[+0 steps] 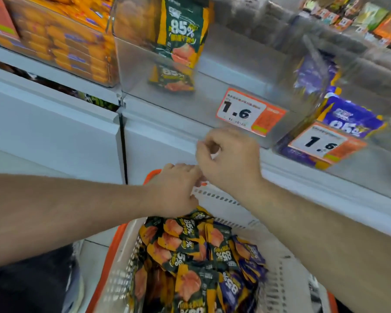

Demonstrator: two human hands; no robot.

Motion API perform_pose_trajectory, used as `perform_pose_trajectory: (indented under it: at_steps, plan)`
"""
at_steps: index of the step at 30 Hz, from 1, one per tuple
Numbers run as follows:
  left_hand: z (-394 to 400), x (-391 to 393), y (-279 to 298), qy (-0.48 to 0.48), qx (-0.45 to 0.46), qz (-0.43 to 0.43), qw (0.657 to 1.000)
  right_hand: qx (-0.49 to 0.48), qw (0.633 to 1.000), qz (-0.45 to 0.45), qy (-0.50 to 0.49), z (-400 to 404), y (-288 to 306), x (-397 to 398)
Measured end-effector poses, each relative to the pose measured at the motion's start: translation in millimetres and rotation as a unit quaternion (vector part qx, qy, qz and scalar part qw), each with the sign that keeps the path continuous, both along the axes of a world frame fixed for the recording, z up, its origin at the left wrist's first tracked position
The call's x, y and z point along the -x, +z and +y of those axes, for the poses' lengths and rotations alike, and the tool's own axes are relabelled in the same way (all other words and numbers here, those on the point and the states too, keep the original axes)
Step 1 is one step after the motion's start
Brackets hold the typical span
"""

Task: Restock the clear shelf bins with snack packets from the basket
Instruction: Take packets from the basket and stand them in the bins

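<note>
1. A person stands at a shop shelf with both bare arms reaching out over a basket [287,274].
2. The basket is white with holes in its walls and an orange rim. It sits low, right under the arms.
3. Inside the basket is a big pile of snack packets [185,251]. Most are dark green and orange with "85%" on them. A few purple packets [246,265] lie on the right side of the pile.
4. The left hand [175,188] is down at the far end of the basket, touching the top of the pile. Its fingers are curled under, but they are hidden, so I cannot tell if they have a packet.
5. The right hand [228,157] is just above the left hand, and the two nearly touch. Its fingers are curled in with the thumb close to them. I see nothing in it, though the picture is blurry.
6. Up on the shelf is a clear bin [235,71]. It has just two green packets [182,37] at its left side, one standing up and one lying flat below it.
7. A price tag [250,111] reading "1.6" is on the front of that bin.
8. To the right is another clear bin with purple packets [348,118] and its own "1.6" tag [325,143].
9. To the left is a bin of orange packets [61,39].
</note>
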State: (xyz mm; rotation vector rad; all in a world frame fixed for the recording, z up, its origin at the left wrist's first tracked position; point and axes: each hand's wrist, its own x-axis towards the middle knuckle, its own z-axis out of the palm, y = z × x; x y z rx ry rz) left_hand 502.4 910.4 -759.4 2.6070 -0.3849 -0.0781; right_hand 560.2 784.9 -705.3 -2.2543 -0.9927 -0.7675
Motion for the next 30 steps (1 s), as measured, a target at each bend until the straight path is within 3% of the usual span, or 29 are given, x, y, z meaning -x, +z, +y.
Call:
perform_pose_trajectory:
  at_steps: [3,8,11,13,17,21,23,27,30]
  plan:
    - [3.6,3.6,-11.2,-0.006,-0.045,0.048,0.998,0.094,0.974,0.198,-0.057,-26.4,-55.8,11.7]
    - [13.0,10.3,-28.3,-0.020,-0.064,0.151,0.986,0.357,0.799,0.477,-0.083,-63.4,-130.5,29.1]
    - [14.2,14.6,-33.4,-0.033,-0.072,0.177,0.981,0.500,0.688,0.525,0.011,-69.8,-157.8,46.8]
    - [12.8,16.0,-32.7,-0.044,-0.075,0.195,0.977,0.561,0.652,0.507,0.050,-70.2,-165.8,61.3]
    - [6.7,15.3,-29.9,-0.064,-0.079,0.219,0.970,0.560,0.666,0.490,0.059,-68.6,-174.1,71.1]
    - [4.2,13.1,-25.5,-0.074,-0.089,0.223,0.968,0.553,0.655,0.511,0.067,-68.4,-171.4,63.1]
    - [5.4,14.2,-23.7,-0.076,-0.091,0.227,0.967,0.540,0.671,0.504,0.058,-71.2,-167.9,56.2]
    - [9.7,17.3,-24.3,-0.058,-0.074,0.258,0.962,0.444,0.728,0.522,-0.004,-82.2,-147.6,35.9]
    - [12.8,20.7,-25.3,-0.005,-0.011,0.281,0.960,0.289,0.727,0.621,-0.046,-91.1,-131.8,23.0]
